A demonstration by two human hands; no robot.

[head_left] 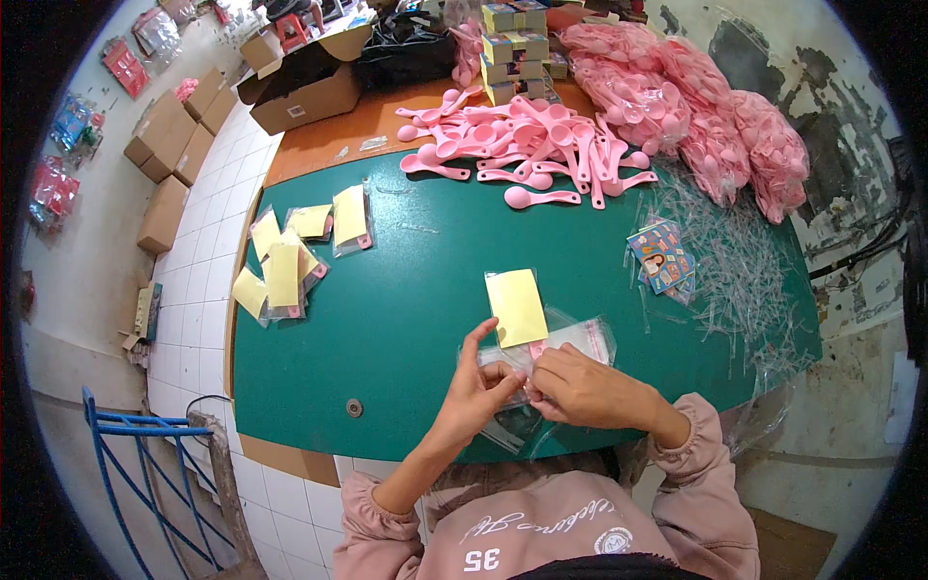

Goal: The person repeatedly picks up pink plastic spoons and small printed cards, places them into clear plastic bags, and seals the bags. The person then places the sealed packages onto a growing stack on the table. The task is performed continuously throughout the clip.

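Note:
Close to the table's near edge, my left hand (476, 389) pinches the lower end of a clear plastic bag between thumb and fingers. Its index finger reaches up along a yellow card (517, 307) inside the bag. My right hand (590, 389) is closed on the same end of the bag, fingertips meeting my left thumb. A bit of a pink spoon (538, 349) shows below the card; the rest is hidden. Beneath my hands lie more clear bags (592, 338), flat and partly covered. Far left, several filled bags (283, 275) with yellow cards lie overlapping.
Loose pink spoons (527, 135) are heaped at the back, beside big bags of spoons (710, 106) and stacked card bundles (512, 48). Colourful cards (662, 259) and clear plastic strips (735, 271) lie right. An open carton (307, 97) stands back left.

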